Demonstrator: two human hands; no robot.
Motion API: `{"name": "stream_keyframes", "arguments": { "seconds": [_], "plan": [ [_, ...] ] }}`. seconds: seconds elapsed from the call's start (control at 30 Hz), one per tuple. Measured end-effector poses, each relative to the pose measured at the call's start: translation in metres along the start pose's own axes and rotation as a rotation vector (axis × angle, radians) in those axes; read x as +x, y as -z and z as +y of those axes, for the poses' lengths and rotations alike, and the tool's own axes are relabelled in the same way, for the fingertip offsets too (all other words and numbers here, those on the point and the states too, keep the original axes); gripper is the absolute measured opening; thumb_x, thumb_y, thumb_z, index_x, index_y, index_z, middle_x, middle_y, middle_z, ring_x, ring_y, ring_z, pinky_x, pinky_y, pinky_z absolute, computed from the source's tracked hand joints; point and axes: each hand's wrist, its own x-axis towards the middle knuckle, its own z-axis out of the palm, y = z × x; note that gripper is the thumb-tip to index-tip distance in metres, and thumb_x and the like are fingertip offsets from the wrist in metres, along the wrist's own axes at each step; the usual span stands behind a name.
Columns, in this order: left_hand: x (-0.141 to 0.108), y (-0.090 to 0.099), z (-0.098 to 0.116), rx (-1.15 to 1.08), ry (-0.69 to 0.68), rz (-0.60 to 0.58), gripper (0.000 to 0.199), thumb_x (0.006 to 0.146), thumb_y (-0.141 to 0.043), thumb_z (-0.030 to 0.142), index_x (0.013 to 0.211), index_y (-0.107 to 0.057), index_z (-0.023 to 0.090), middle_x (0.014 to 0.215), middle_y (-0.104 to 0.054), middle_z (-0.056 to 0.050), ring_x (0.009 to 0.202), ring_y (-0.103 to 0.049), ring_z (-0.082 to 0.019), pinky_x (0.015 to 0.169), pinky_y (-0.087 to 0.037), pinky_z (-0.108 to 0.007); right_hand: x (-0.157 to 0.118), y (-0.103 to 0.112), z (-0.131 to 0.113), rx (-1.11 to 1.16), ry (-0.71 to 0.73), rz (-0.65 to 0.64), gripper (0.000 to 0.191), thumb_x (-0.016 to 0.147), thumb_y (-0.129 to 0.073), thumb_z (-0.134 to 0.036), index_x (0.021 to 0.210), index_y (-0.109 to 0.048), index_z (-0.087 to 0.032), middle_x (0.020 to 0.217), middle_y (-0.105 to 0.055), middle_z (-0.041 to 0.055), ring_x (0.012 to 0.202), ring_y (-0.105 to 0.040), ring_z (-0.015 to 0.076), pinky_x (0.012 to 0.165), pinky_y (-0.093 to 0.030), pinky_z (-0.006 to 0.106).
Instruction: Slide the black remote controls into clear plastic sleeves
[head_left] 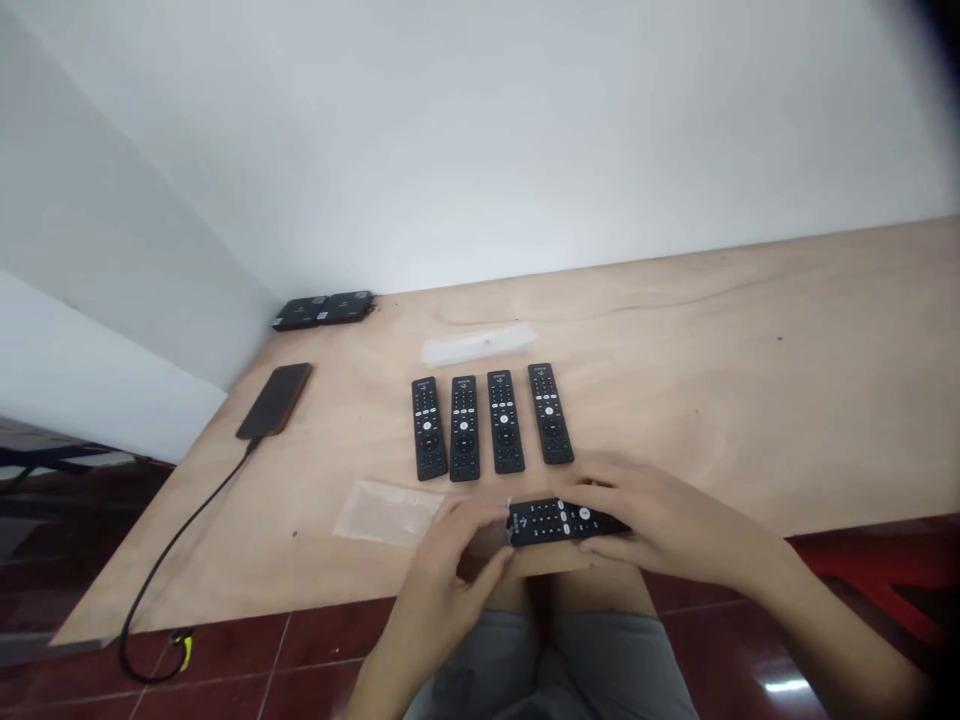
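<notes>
A black remote control (544, 521) lies sideways near the table's front edge, buttons facing up. My right hand (637, 515) is wrapped round its right end, fingers along the far edge and thumb on the near one. My left hand (457, 550) has its thumb and fingertips at the two corners of the other end. Clear plastic glints at that end; how much of the remote it covers I cannot tell. A flat clear plastic sleeve (382, 512) lies to the left, partly behind my left hand. Just beyond, several black remotes (464, 428) stand in a row, buttons up.
Another clear sleeve (480, 344) lies behind the row. A phone (275, 400) with a black cable (176, 530) is at the left; the cable hangs over the table edge. Two black boxes (345, 307) sit in the back left corner, against the white wall (525, 150).
</notes>
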Motion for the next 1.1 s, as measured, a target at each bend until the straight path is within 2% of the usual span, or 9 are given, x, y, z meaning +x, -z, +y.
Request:
{"name": "stream_keyframes", "arguments": {
  "seconds": [0.2, 0.3, 0.4, 0.53, 0.73, 0.83, 0.93, 1.1],
  "plan": [
    [0.000, 0.004, -0.002, 0.005, -0.031, -0.008, 0.037, 0.103, -0.080, 0.014, 0.136, -0.076, 0.031, 0.127, -0.082, -0.008, 0.122, -0.076, -0.029, 0.105, -0.067, -0.048, 0.001, -0.002, -0.002, 0.004, -0.002, -0.007, 0.060, 0.105, -0.084, -0.036, 0.162, -0.066, -0.037, 0.153, -0.073, 0.0091, 0.138, -0.070, 0.0362, 0.117, -0.060, 0.056],
    [-0.001, 0.006, -0.004, 0.012, -0.113, -0.021, 0.035, 0.104, -0.080, 0.012, 0.133, -0.079, 0.030, 0.128, -0.084, -0.009, 0.124, -0.077, -0.029, 0.106, -0.068, -0.049, 0.001, -0.006, -0.006, -0.017, 0.010, 0.014, 0.062, 0.105, -0.084, -0.033, 0.164, -0.063, -0.036, 0.158, -0.071, 0.0098, 0.142, -0.067, 0.0374, 0.120, -0.057, 0.057],
    [-0.001, 0.006, -0.004, -0.001, -0.198, -0.024, 0.032, 0.103, -0.081, 0.009, 0.128, -0.080, 0.029, 0.124, -0.087, -0.008, 0.119, -0.080, -0.028, 0.102, -0.070, -0.046, 0.001, -0.010, -0.006, -0.026, 0.025, 0.019, 0.062, 0.105, -0.085, -0.037, 0.163, -0.063, -0.035, 0.158, -0.071, 0.0101, 0.143, -0.067, 0.0382, 0.120, -0.057, 0.059],
    [0.004, 0.004, -0.003, -0.007, -0.181, -0.004, 0.029, 0.102, -0.082, 0.010, 0.125, -0.080, 0.028, 0.120, -0.087, -0.008, 0.113, -0.083, -0.027, 0.100, -0.071, -0.045, 0.002, -0.017, -0.003, -0.026, 0.028, 0.035, 0.061, 0.107, -0.083, -0.036, 0.164, -0.061, -0.034, 0.156, -0.072, 0.0105, 0.140, -0.069, 0.0376, 0.117, -0.059, 0.058],
    [0.009, 0.000, -0.002, 0.028, -0.223, 0.029, 0.031, 0.103, -0.080, 0.010, 0.129, -0.079, 0.026, 0.127, -0.083, -0.010, 0.116, -0.082, -0.025, 0.101, -0.070, -0.041, 0.008, -0.028, -0.004, -0.033, 0.029, 0.063, 0.055, 0.105, -0.083, -0.034, 0.158, -0.066, -0.031, 0.148, -0.075, 0.0121, 0.132, -0.072, 0.0371, 0.112, -0.061, 0.056],
    [0.007, 0.001, -0.004, 0.061, -0.232, 0.025, 0.032, 0.104, -0.079, 0.009, 0.131, -0.077, 0.026, 0.128, -0.081, -0.010, 0.118, -0.080, -0.025, 0.103, -0.069, -0.039, 0.010, -0.033, -0.007, -0.011, 0.044, 0.109, 0.050, 0.108, -0.080, -0.032, 0.156, -0.067, -0.028, 0.147, -0.076, 0.0125, 0.133, -0.071, 0.0361, 0.115, -0.058, 0.057],
    [0.005, 0.007, -0.007, 0.108, -0.201, 0.025, 0.036, 0.104, -0.083, 0.018, 0.138, -0.075, 0.026, 0.131, -0.079, -0.011, 0.121, -0.079, -0.027, 0.104, -0.068, -0.041, 0.010, -0.035, -0.008, 0.034, 0.052, 0.142, 0.049, 0.109, -0.080, -0.035, 0.156, -0.068, -0.030, 0.145, -0.077, 0.0102, 0.134, -0.070, 0.0341, 0.118, -0.056, 0.055],
    [0.005, 0.013, -0.008, 0.156, -0.145, 0.035, 0.043, 0.100, -0.090, 0.029, 0.141, -0.074, 0.027, 0.128, -0.079, -0.009, 0.117, -0.079, -0.028, 0.102, -0.069, -0.041, 0.009, -0.033, -0.006, 0.084, 0.032, 0.110, 0.052, 0.108, -0.083, -0.041, 0.157, -0.069, -0.032, 0.142, -0.077, 0.0073, 0.132, -0.066, 0.0330, 0.117, -0.055, 0.052]
  ]
}}
